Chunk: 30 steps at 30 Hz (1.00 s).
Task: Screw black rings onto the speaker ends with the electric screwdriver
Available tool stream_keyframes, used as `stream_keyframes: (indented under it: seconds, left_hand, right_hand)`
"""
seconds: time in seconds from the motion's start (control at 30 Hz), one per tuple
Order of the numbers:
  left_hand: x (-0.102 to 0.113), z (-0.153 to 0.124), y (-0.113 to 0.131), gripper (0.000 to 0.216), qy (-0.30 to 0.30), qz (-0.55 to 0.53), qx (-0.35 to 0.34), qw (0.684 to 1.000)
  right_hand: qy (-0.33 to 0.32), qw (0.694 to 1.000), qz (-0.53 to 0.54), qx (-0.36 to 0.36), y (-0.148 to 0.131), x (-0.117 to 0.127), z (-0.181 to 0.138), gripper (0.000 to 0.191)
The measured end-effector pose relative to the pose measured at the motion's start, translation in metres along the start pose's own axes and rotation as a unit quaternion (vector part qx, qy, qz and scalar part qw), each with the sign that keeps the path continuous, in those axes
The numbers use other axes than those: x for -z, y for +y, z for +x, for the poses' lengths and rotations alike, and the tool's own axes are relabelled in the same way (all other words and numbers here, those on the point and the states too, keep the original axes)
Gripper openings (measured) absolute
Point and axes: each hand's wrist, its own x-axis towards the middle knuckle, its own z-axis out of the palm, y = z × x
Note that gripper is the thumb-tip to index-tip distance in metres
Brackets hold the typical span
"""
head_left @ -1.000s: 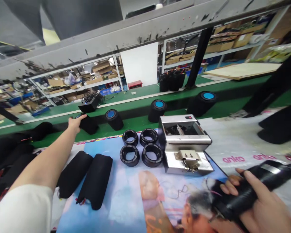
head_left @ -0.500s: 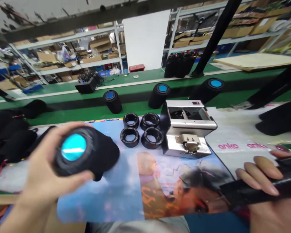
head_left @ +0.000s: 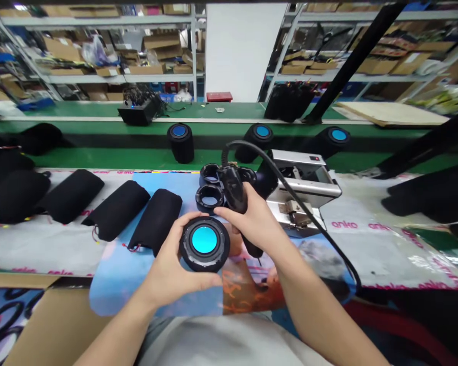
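Now left hand (head_left: pixel 171 269) grips speaker (head_left: pixel 204 244); right hand (head_left: pixel 254 223) grips corded tool (head_left: pixel 234 190).

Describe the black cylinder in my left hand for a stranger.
From the green conveyor belt, come nearer to the blue printed sheet. Over it the left hand grips a black cylinder, cyan end toward the camera. Its three lookalikes stand on the belt; only this one is held.
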Motion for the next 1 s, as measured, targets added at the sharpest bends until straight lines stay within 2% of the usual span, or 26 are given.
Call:
stream_keyframes:
  seconds: [0.07,0.13,0.2,0.23,0.27,0.33,0.43,0.57,0.67,0.73,0.8,0.87,0.93,1.0]
  left_hand:
    - [-0.004,0.000,-0.001,0.096,0.001,-0.011,0.005,1.000]
    - [-0.011,-0.003,-0.005,0.096,0.055,-0.003,0.011,0.998]
    - [-0.021,-0.010,-0.010,0.109,0.137,0.011,0.017,0.990]
    - [-0.026,-0.017,-0.013,0.118,0.163,0.012,0.014,0.987]
    - [-0.030,-0.025,-0.015,0.126,0.164,0.010,0.006,0.986]
    - [-0.032,-0.042,-0.018,0.126,0.103,0.001,-0.021,0.994]
    - [-0.020,-0.055,-0.017,0.109,-0.014,0.005,-0.038,0.999]
    - [0.006,-0.029,-0.012,0.123,-0.114,0.034,-0.003,0.993]
    - [0.005,-0.007,-0.009,0.119,-0.217,0.011,-0.025,0.976]
    - [-0.005,-0.006,-0.013,0.109,-0.202,-0.016,-0.065,0.977]
    - [-0.015,-0.015,-0.018,0.108,-0.119,-0.024,-0.106,0.987]
    - [-0.020,-0.026,-0.022,0.115,-0.050,-0.008,-0.123,0.991]
    - [-0.016,-0.032,-0.018,0.127,-0.049,0.014,-0.094,0.994]
    - [-0.007,-0.031,-0.008,0.135,-0.101,0.030,-0.034,0.994]
  right_hand:
    - [0.003,1.000,0.020,-0.013,0.002,0.002,-0.010,0.052]
    - [0.005,0.998,0.054,-0.031,0.007,0.004,-0.026,0.062]
    - [0.005,0.995,0.091,-0.046,0.015,0.006,-0.046,0.070]
    - [0.005,0.992,0.114,-0.055,0.021,0.006,-0.055,0.072]
    - [0.001,0.987,0.144,-0.064,0.028,0.007,-0.064,0.074]
    - [-0.017,0.974,0.211,-0.082,0.041,0.008,-0.077,0.076]
    - [-0.045,0.956,0.273,-0.100,0.053,0.013,-0.084,0.080]
    - [-0.066,0.950,0.289,-0.098,0.052,0.020,-0.078,0.083]
    - [-0.070,0.952,0.284,-0.089,0.048,0.019,-0.074,0.080]
    - [-0.061,0.956,0.273,-0.087,0.046,0.016,-0.073,0.075]
    - [-0.046,0.960,0.261,-0.090,0.047,0.013,-0.074,0.070]
    - [-0.038,0.962,0.253,-0.097,0.047,0.009,-0.075,0.069]
    - [-0.042,0.962,0.252,-0.102,0.046,0.005,-0.076,0.073]
    - [-0.056,0.961,0.247,-0.107,0.043,0.003,-0.077,0.077]
